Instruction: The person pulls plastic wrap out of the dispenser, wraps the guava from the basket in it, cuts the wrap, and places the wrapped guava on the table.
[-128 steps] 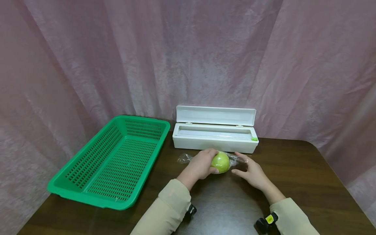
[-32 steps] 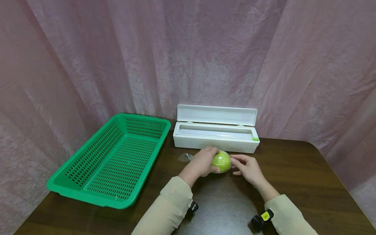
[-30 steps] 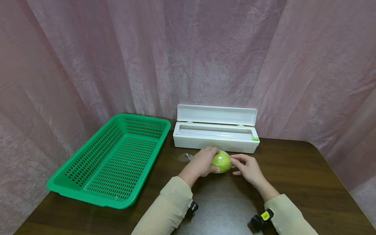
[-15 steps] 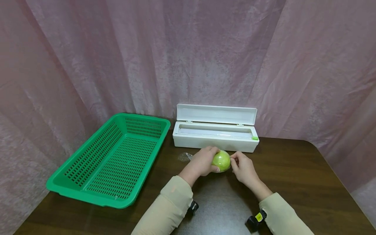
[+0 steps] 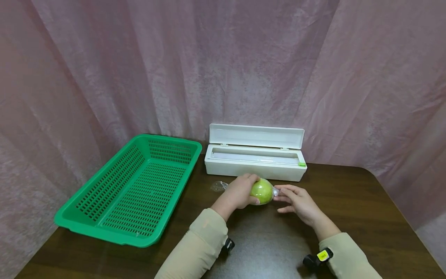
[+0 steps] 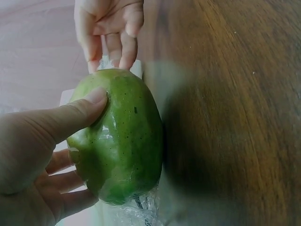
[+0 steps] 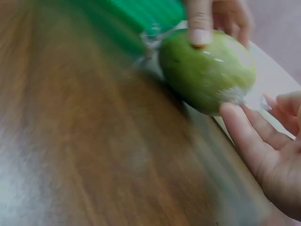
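Note:
A green mango [image 5: 262, 191] wrapped in clear cling film [image 5: 218, 186] lies on its side close over the dark wooden table, with twisted film tails at both ends. My left hand [image 5: 239, 193] grips it from the left, thumb on the near side, as the left wrist view shows with the mango [image 6: 120, 136] filling the middle. At the mango's right end, my right hand [image 5: 300, 202] holds the short film tail between its fingertips. The right wrist view has those fingers [image 7: 254, 148] right at the mango's tip, where crumpled film bunches up.
Behind the hands stands a white cling film dispenser [image 5: 256, 169] with its lid [image 5: 257, 136] raised and a green tab at its right end. A green slotted plastic basket [image 5: 104, 236] sits on the left of the table [image 5: 362, 217]. Pink curtains [image 5: 223, 69] hang behind.
My right hand has closed in from the right onto the film tail. Its fingers turned at the tail, then rolled back and spread. The left hand keeps its hold on the mango.

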Demonstrator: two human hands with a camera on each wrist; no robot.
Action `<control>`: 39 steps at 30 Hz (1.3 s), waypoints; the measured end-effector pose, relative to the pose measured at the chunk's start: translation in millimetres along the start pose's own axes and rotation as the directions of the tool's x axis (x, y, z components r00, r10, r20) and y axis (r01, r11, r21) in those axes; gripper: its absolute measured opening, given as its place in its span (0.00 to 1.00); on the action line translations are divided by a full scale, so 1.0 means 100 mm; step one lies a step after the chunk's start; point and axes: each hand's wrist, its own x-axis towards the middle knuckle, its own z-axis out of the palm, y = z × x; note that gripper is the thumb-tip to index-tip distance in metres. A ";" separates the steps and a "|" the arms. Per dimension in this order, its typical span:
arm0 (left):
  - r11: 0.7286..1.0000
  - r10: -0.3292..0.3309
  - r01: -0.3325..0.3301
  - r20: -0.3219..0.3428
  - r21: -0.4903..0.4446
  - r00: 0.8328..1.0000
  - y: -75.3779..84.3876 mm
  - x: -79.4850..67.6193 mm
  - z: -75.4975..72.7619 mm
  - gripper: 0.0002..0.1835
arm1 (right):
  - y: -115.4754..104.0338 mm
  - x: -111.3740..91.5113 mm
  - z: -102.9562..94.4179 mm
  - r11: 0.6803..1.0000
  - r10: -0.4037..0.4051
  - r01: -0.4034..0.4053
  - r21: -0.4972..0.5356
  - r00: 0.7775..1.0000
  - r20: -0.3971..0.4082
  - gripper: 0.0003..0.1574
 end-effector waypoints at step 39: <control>0.997 0.072 -0.073 -0.033 -0.039 0.997 -0.06 -0.04 -0.01 0.35 | -0.06 0.07 0.29 0.896 -0.191 0.068 -0.440 0.951 -0.244 0.08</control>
